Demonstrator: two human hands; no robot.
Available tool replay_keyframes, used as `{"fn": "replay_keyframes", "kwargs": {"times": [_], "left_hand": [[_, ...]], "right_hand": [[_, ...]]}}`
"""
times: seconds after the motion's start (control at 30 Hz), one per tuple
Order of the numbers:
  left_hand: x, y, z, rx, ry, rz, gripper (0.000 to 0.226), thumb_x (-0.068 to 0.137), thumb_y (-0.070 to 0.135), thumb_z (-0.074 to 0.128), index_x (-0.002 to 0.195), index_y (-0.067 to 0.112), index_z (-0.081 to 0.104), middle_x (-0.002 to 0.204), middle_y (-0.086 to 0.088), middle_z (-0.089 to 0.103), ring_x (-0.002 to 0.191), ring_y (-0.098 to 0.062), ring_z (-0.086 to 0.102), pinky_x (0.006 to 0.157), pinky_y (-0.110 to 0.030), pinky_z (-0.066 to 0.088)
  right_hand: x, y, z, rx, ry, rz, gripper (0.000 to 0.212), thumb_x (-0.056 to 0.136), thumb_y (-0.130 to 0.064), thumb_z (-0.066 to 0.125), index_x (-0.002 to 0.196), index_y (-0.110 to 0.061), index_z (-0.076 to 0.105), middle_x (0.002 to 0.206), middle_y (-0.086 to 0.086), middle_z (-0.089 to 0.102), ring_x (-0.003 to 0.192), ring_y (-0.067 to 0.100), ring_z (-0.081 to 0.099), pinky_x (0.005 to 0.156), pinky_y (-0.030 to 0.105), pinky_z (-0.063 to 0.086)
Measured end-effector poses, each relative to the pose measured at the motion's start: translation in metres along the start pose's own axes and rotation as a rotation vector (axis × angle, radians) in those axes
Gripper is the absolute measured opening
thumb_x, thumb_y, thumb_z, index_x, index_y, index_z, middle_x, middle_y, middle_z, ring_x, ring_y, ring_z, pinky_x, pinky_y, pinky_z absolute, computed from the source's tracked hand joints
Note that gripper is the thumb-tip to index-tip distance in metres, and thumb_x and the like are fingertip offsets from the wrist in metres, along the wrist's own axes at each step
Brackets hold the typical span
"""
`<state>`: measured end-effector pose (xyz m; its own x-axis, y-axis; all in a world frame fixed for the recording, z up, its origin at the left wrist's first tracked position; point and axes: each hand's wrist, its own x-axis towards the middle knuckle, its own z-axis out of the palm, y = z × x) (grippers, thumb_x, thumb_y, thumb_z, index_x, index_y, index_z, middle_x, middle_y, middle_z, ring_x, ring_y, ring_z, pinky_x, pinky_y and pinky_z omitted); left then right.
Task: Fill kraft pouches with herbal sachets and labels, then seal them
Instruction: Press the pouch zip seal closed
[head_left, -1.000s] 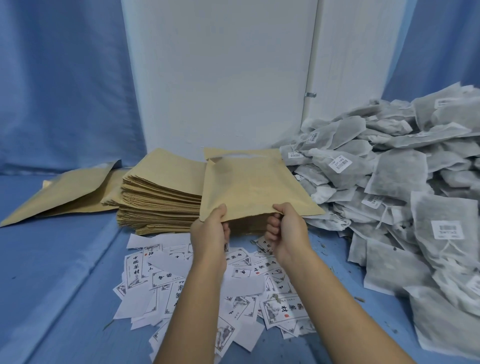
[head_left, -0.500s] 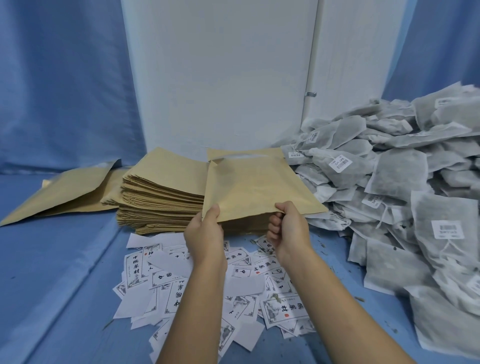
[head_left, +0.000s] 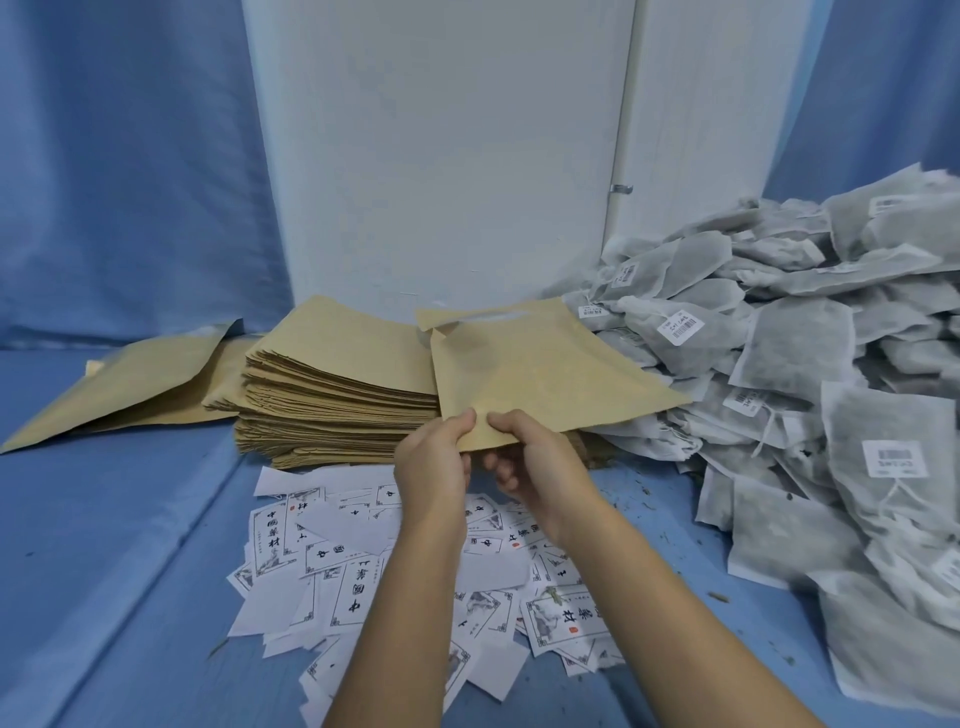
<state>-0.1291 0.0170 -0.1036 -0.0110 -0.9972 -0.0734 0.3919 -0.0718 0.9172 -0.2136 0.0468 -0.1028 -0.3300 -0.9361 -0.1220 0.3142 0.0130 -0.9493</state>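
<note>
While both hands pinch the near edge of a single kraft pouch (head_left: 540, 374), the left hand (head_left: 434, 467) and the right hand (head_left: 535, 467) sit almost touching at the middle of that edge, each closed on the paper with thumb on top and fingers beneath. Held just above the stack of pouches (head_left: 337, 395), the pouch runs away from the person, its long axis pointing toward the white panel (head_left: 441, 156) behind the stack, so the handle-cut mouth is at the far end, well apart from either hand. That is what the coming move turns on, I judge: the opening lies farthest from the grip, and the pouch must be turned or one hand slid up before anything goes in. The right hand is nearer the heap of herbal sachets (head_left: 810, 395), which lies to the right of the stack; the printed labels (head_left: 363, 561) lie scattered in front of the stack, under both forearms, equally near either hand. By count: one pouch in hand, one thick stack of many more, perhaps two or three loose pouches (head_left: 130, 395) left of the stack, though the overlap makes that hard to tell, dozens of sachets and dozens of labels, too many to number. Everything rests on a blue-covered table (head_left: 130, 545).
</note>
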Motion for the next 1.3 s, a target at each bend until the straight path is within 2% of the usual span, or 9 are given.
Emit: {"fn": "replay_keyframes", "kwargs": {"times": [0.23,0.43,0.67,0.77,0.83,0.93,0.97,1.13,1.3], "left_hand": [[0.01,0.009,-0.015,-0.022,0.144,0.007,0.021,0.078,0.011,0.069,0.062,0.013,0.056,0.036,0.01,0.037,0.034,-0.008,0.028,0.037,-0.017,0.023],[0.019,0.026,-0.041,-0.229,0.366,0.073,0.017,0.078,0.009,0.07,0.066,0.015,0.058,0.051,0.005,0.051,0.042,-0.008,0.041,0.04,-0.014,0.034],[0.02,0.023,-0.039,-0.104,0.402,0.242,0.015,0.089,0.029,0.061,0.079,0.018,0.065,0.087,0.001,0.065,0.083,-0.015,0.056,0.087,-0.039,0.05],[0.021,0.022,-0.038,-0.065,0.424,0.245,0.021,0.093,0.035,0.056,0.084,0.017,0.064,0.096,-0.011,0.066,0.083,-0.018,0.053,0.09,-0.044,0.049],[0.021,0.024,-0.038,-0.073,0.434,0.224,0.024,0.093,0.035,0.055,0.074,0.021,0.059,0.086,-0.004,0.062,0.079,-0.019,0.053,0.082,-0.04,0.052],[0.021,0.024,-0.039,-0.113,0.394,0.133,0.022,0.092,0.035,0.058,0.074,0.024,0.055,0.078,0.004,0.058,0.063,-0.014,0.054,0.048,-0.02,0.047],[0.02,0.025,-0.039,-0.165,0.335,0.075,0.018,0.09,0.036,0.061,0.078,0.023,0.056,0.082,0.005,0.059,0.065,-0.013,0.057,0.045,-0.018,0.047],[0.017,0.028,-0.024,-0.272,0.009,-0.105,0.032,0.09,0.005,0.061,0.121,0.005,0.054,0.112,-0.009,0.064,0.1,-0.025,0.063,0.065,-0.032,0.057],[0.025,0.032,-0.031,-0.293,-0.009,-0.104,0.03,0.089,-0.014,0.047,0.116,0.001,0.05,0.104,-0.015,0.061,0.093,-0.028,0.061,0.075,-0.043,0.054]], "right_hand": [[0.005,-0.007,-0.008,0.216,0.134,0.024,0.006,0.085,-0.009,0.063,0.081,-0.007,0.059,0.049,-0.001,0.055,0.04,0.007,0.044,0.038,0.015,0.035],[0.009,-0.011,-0.018,0.256,0.168,0.034,0.004,0.086,-0.008,0.06,0.085,-0.008,0.055,0.042,0.001,0.05,0.035,0.007,0.039,0.036,0.016,0.031],[0.009,-0.009,-0.023,0.3,0.151,-0.028,0.012,0.098,-0.017,0.05,0.088,-0.01,0.053,0.045,0.002,0.054,0.038,0.008,0.046,0.04,0.018,0.031],[0.007,-0.008,-0.021,0.333,0.133,-0.054,0.019,0.101,-0.022,0.045,0.088,-0.01,0.052,0.047,0.002,0.057,0.038,0.008,0.049,0.037,0.017,0.032],[0.007,-0.006,-0.02,0.29,0.134,-0.066,0.02,0.101,-0.023,0.045,0.088,-0.009,0.052,0.046,0.002,0.057,0.038,0.009,0.048,0.035,0.016,0.03],[0.009,-0.005,-0.024,0.187,0.137,-0.059,0.022,0.101,-0.024,0.044,0.089,-0.007,0.051,0.046,0.006,0.057,0.035,0.009,0.042,0.034,0.016,0.028],[0.009,-0.006,-0.026,0.18,0.127,-0.04,0.022,0.102,-0.024,0.043,0.089,-0.007,0.051,0.046,0.008,0.057,0.034,0.009,0.041,0.034,0.016,0.028],[0.007,-0.006,-0.024,0.156,0.044,0.075,0.018,0.101,-0.021,0.045,0.09,-0.008,0.052,0.052,0.012,0.063,0.035,0.009,0.046,0.035,0.016,0.035],[0.002,-0.007,-0.017,0.28,0.059,0.088,0.007,0.093,0.001,0.054,0.1,0.004,0.053,0.09,0.021,0.066,0.054,0.022,0.069,0.041,0.018,0.05]]}}
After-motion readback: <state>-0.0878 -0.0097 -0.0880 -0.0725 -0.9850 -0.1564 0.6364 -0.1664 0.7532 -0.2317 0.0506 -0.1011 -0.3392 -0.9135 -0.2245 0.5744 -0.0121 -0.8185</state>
